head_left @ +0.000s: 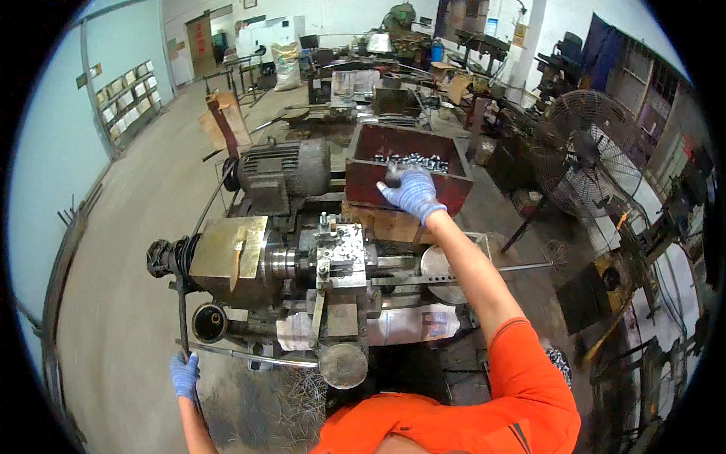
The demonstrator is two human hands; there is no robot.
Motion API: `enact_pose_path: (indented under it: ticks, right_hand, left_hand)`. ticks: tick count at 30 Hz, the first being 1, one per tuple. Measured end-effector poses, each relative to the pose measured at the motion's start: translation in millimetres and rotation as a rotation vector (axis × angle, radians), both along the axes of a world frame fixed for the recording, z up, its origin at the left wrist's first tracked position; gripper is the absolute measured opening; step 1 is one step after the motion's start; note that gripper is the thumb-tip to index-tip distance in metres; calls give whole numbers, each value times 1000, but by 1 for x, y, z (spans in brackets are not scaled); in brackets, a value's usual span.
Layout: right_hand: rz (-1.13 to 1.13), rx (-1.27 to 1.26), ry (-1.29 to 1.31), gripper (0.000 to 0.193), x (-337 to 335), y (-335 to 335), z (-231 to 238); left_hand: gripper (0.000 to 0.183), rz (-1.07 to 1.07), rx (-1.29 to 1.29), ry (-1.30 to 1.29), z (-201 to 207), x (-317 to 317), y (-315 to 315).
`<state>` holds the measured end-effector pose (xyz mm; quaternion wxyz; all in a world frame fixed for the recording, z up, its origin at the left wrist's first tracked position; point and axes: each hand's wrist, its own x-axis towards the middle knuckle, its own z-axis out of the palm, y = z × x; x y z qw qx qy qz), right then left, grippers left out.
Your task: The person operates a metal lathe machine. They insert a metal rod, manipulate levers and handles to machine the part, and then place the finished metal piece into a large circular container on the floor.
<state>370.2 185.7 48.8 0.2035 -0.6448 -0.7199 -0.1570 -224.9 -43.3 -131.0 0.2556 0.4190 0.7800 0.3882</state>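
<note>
Parts [425, 161], small, metallic: loose in red bin [366, 184], beyond lathe [344, 261]. Right hand [412, 194], blue-gloved: at bin's near wall, fingers toward parts; whether holding any, cannot tell. Left hand [184, 375], blue-gloved: at dark rod [181, 318]; closure cannot be told. Motor [281, 168]: left of bin.

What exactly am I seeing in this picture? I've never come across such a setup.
There is no robot here. A person wears a wide fisheye camera on the head, looking down, so straight edges bend. The gloved right hand reaches over a dark red bin containing small metal parts; whether it holds any is unclear. The gloved left hand is at a dark upright bar; its grip can't be made out. A wooden-handled tool lies on the lathe-like machine's metal cover.
</note>
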Motion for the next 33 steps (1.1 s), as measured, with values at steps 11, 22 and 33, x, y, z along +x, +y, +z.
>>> enact_pose_path:
  ticks: [11, 22, 33]
  right_hand:
    - [176, 68, 452, 37, 10, -145, -99]
    - [-719, -205, 570, 43, 177, -402, -240]
    - [-1304, -663, 576, 62, 353, -454, -311]
  left_hand:
    - [31, -163, 106, -73, -17, -28, 3]
    - [50, -24, -247, -81, 18, 12, -5]
    - [45, 0, -309, 67, 9, -22, -4]
